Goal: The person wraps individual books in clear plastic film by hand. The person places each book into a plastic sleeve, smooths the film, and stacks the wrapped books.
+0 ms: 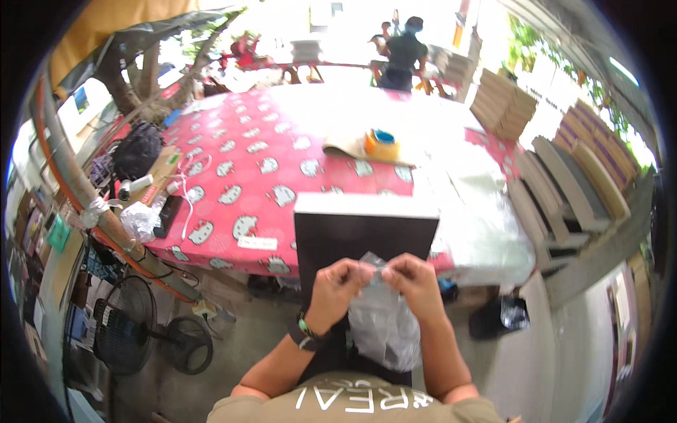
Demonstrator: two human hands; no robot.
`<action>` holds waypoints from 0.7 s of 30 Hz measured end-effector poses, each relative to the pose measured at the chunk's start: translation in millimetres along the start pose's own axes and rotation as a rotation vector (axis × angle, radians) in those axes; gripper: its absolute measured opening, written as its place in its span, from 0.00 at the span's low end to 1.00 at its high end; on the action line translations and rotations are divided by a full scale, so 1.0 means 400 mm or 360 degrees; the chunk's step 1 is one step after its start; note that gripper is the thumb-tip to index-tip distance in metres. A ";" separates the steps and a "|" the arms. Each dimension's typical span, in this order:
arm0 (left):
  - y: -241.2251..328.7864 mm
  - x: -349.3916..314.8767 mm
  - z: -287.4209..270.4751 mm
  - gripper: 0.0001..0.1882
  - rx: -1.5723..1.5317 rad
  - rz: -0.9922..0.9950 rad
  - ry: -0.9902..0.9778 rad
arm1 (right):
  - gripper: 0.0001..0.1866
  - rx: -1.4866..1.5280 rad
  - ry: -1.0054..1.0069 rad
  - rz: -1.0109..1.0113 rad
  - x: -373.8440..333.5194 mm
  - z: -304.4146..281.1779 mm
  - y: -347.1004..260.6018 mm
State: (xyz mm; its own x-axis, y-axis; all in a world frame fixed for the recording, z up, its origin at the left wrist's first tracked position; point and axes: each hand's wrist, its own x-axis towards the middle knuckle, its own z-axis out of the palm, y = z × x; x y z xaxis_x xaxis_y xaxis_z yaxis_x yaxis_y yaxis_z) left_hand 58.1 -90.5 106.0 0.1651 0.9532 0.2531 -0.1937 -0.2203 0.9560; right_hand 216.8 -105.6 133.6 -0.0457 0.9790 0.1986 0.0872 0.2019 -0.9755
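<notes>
1. Here we are with a plastic bag (384,328) hanging in front of our body, its upper edge up between our two hands and its lower end down near our lap.
2. Left hand (337,287): the grip is a tight pinch, thumb against forefinger, with the bag's edge caught in it.
3. Right hand (417,283): the same pinch, thumb and fingers together on that edge, just beside the left. The two nearly meet!
4. Is that edge parted or stuck together? We can't tell from here; it's too small and pale.
5. To do this well, we'd judge, rub the film lightly between thumb and finger until two layers slide apart, then hold one layer in each hand.
6. Small, even pulls look best; a hard tug could stretch or split such thin film.
7. Just beyond our hands stands a dark panel (363,238) with a white top, so elbows in and the bag clear of its edge.
8. Past it, the table (243,166) wears a pink cloth, giving the see-through film some contrast.
</notes>
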 end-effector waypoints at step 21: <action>0.103 -0.025 -0.117 0.28 0.1261 0.0836 -0.0184 | 0.08 -0.0106 -0.0387 0.0083 -0.022 0.046 0.004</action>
State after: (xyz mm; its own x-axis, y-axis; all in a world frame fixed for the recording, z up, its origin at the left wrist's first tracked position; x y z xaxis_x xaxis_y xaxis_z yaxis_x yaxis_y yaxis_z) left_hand 3.3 -99.5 135.9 0.3460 0.6759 0.6507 0.4333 -0.7303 0.5282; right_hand 198.9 -114.3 128.7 -0.2768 0.9544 0.1114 0.1609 0.1604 -0.9739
